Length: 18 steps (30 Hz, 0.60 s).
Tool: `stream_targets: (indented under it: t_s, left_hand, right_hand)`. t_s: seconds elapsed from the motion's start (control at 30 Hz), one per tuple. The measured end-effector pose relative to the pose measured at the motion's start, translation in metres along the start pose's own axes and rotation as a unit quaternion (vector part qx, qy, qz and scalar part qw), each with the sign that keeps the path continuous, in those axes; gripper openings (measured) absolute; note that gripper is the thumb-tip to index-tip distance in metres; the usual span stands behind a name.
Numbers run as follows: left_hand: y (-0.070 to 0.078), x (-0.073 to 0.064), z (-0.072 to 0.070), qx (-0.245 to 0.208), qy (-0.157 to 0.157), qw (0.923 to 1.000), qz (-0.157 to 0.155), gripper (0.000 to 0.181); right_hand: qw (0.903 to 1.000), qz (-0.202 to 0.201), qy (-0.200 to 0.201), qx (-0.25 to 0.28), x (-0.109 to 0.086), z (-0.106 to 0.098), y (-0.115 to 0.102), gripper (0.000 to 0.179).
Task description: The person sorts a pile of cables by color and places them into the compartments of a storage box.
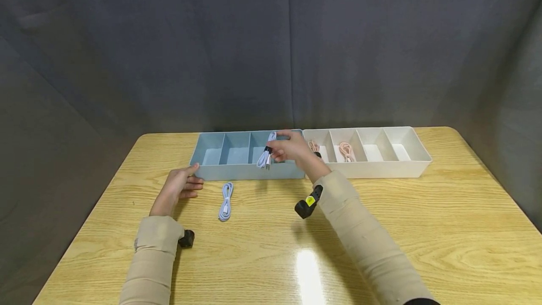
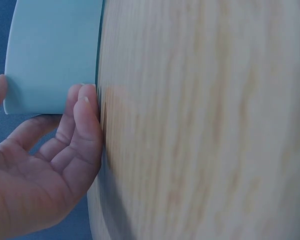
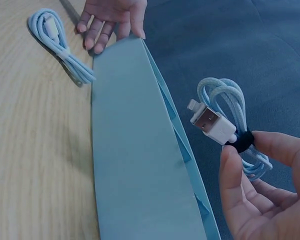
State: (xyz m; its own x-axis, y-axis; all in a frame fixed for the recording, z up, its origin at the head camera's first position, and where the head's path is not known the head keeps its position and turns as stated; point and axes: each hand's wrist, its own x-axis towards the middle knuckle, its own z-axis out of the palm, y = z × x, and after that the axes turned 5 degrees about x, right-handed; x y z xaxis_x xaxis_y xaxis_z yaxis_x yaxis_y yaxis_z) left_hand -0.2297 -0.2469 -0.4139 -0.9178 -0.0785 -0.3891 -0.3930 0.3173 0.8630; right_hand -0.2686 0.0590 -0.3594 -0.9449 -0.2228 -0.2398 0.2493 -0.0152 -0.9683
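Observation:
My right hand [image 1: 292, 147] pinches a coiled light-blue charging cable [image 3: 225, 95] by its black strap [image 3: 240, 142], above the blue divided box [image 1: 250, 172]. The cable's white USB plug [image 3: 220, 129] and smaller connector show in the right wrist view. At the box's left front corner, my left hand [image 1: 179, 186] touches it, thumb at the rim and fingers loosely bent along the front wall [image 2: 55, 55]. Another coiled light-blue cable [image 1: 226, 201] lies on the table in front of the box, to the right of my left hand.
A white divided box [image 1: 372, 169] stands end to end with the blue one on its right. Pink coiled cables [image 1: 346, 151] lie in its two left compartments. Behind the wooden table [image 1: 254, 258] hangs a dark grey curtain [image 1: 211, 51].

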Motion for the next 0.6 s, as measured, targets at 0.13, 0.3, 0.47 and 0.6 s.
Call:
stream_targets:
  t_s: [0.13, 0.3, 0.47, 0.6]
  left_hand:
    - [0.000, 0.001, 0.001, -0.002, 0.007, 1.0000, -0.001, 0.063]
    - [0.000, 0.001, 0.001, -0.004, 0.006, 1.0000, 0.002, 0.062]
    - [-0.002, 0.002, 0.000, 0.000, 0.003, 1.0000, 0.009, 0.062]
    - [-0.003, 0.004, 0.000, -0.005, 0.002, 1.0000, 0.006, 0.065]
  right_hand:
    - [0.9998, -0.005, 0.018, -0.001, 0.005, 0.000, -0.003, 0.053]
    - [0.9994, 0.000, 0.035, 0.008, 0.011, 0.000, -0.006, 0.052]
    - [0.9989, 0.004, 0.047, 0.008, 0.014, 0.000, -0.006, 0.053]
    - [0.9987, 0.007, 0.048, 0.017, 0.017, -0.001, -0.005, 0.050]
